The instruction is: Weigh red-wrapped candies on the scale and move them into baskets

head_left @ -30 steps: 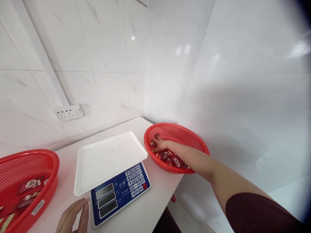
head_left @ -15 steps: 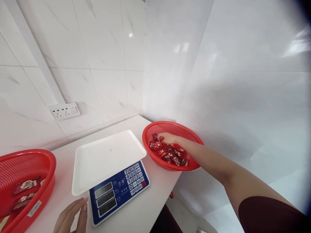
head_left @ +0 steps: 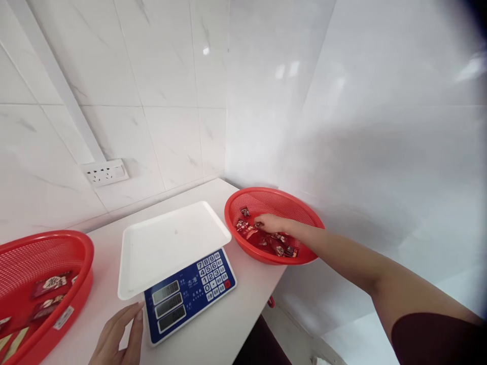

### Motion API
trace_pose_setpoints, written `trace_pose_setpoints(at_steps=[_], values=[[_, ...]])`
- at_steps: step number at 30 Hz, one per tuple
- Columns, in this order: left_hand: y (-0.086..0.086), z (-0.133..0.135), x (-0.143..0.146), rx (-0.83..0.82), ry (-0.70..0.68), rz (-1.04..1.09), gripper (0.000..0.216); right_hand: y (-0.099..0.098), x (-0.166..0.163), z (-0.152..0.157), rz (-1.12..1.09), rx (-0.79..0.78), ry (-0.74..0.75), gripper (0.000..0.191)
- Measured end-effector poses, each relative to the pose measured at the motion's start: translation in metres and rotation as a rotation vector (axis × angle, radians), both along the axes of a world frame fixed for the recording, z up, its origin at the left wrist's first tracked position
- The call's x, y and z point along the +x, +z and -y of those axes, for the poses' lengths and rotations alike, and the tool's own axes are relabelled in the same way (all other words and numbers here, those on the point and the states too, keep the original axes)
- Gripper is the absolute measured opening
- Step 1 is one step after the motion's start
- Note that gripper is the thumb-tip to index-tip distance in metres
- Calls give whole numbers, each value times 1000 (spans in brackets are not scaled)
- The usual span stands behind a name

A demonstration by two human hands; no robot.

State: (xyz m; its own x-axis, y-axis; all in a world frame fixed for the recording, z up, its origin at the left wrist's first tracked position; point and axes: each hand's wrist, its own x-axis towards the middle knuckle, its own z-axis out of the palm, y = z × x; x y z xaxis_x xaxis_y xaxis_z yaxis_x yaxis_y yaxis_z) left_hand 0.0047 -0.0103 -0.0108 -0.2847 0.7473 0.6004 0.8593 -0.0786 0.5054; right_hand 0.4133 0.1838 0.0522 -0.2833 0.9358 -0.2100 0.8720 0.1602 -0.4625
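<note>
My right hand [head_left: 271, 223] reaches into the red mesh basket [head_left: 300, 209] at the right end of the counter, its fingers curled down onto the red candy packets [head_left: 279, 246] lying in it. What the fingers grip is hidden. My left hand [head_left: 117, 335] rests flat on the counter beside the lower left corner of the blue scale [head_left: 192, 295], fingers stretched out, holding nothing. The scale's white tray [head_left: 171, 244] has nothing on it.
A second red basket [head_left: 81, 253] with a few red packets [head_left: 51, 282] stands at the left edge of the white counter [head_left: 228, 324]. A wall socket [head_left: 105, 172] is on the tiled wall behind. The counter ends just right of the scale.
My right hand has sunk a little deeper among the packets and let the one it had lifted drop back. The left hand has shifted slightly toward the scale.
</note>
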Motion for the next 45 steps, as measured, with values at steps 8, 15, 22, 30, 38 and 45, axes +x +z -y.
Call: trace_pose_setpoints(at_steps=[8,15,22,30,38,45], values=[[6,0,1,64,-99,-18,23,46,-6,-4,-327,9,-150,16],[9,2,6,120,-136,3,17,71,-96,10,-624,-213,38,14],[11,2,7,151,-185,13,14,53,-192,7,-870,-481,178,16],[15,8,10,141,-169,41,15,56,-218,15,-718,-372,205,64],[9,4,5,142,-180,48,14,61,-100,-2,-366,147,133,49],[7,6,4,146,-111,-24,16,36,10,28,185,-251,83,89]])
